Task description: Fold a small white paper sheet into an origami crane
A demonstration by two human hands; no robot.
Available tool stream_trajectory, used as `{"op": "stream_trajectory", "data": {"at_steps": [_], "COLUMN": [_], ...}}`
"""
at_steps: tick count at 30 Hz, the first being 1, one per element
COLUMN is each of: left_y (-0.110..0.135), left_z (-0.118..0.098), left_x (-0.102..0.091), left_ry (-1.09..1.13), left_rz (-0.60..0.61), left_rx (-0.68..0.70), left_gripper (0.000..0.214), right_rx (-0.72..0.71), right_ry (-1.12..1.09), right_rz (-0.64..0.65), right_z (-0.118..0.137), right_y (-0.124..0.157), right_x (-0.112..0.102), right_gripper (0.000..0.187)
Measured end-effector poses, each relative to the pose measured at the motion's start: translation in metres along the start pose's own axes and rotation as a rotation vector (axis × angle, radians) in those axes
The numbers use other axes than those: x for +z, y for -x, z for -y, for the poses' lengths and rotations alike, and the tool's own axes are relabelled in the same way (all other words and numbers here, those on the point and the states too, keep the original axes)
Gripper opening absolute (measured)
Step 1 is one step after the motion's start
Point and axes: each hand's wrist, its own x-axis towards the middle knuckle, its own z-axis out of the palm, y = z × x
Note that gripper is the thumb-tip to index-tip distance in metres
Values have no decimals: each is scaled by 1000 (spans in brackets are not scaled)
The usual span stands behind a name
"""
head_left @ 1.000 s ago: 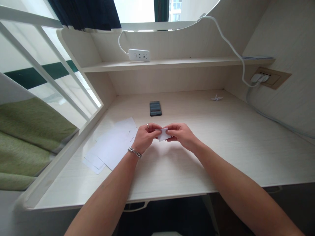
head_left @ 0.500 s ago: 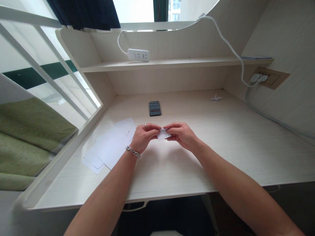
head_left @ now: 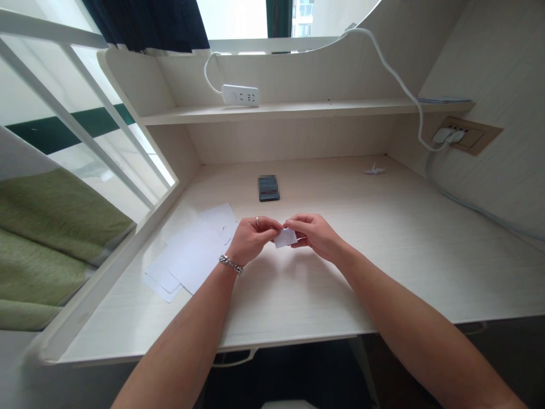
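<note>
A small piece of white folded paper (head_left: pixel 285 238) is held between both hands above the middle of the desk. My left hand (head_left: pixel 253 237), wearing a ring and a chain bracelet, pinches its left upper edge between thumb and fingers. On the other side, my right hand (head_left: pixel 313 234) grips the right upper part, its fingers partly behind the paper. The fingertips of the two hands nearly meet at the top edge. How many layers the paper has cannot be made out.
White paper sheets (head_left: pixel 193 244) lie left of my left hand. Beyond the hands is a dark, phone-like rectangle (head_left: pixel 268 188), partly pixelated. A small folded paper crane (head_left: pixel 374 170) sits at the back right. A power strip (head_left: pixel 240 95) rests on the shelf (head_left: pixel 298 109).
The folded paper has shifted slightly right and toward me, and more of its face shows. My left fingers have moved slightly right, and both hands keep their hold.
</note>
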Motion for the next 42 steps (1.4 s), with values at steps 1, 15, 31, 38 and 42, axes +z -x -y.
{"op": "stream_trajectory", "data": {"at_steps": [1, 15, 31, 38, 42], "left_y": [0, -2, -4, -3, -3], "left_z": [0, 0, 11, 9, 8], "left_x": [0, 0, 5, 4, 4], "left_ry": [-9, 89, 157, 170, 170], "left_rz": [2, -4, -114, -149, -162], "left_rx": [5, -51, 49, 37, 31], "left_gripper": [8, 16, 32, 33, 31], "right_rx": [-2, -61, -309, -324, -304], "right_ry": [13, 3, 190, 206, 181], "right_rz": [2, -48, -127, -103, -89], "right_z": [-1, -2, -13, -13, -13], "right_y": [0, -2, -5, -4, -5], "right_x": [0, 1, 7, 8, 8], "right_gripper": [24, 28, 26, 25, 25]}}
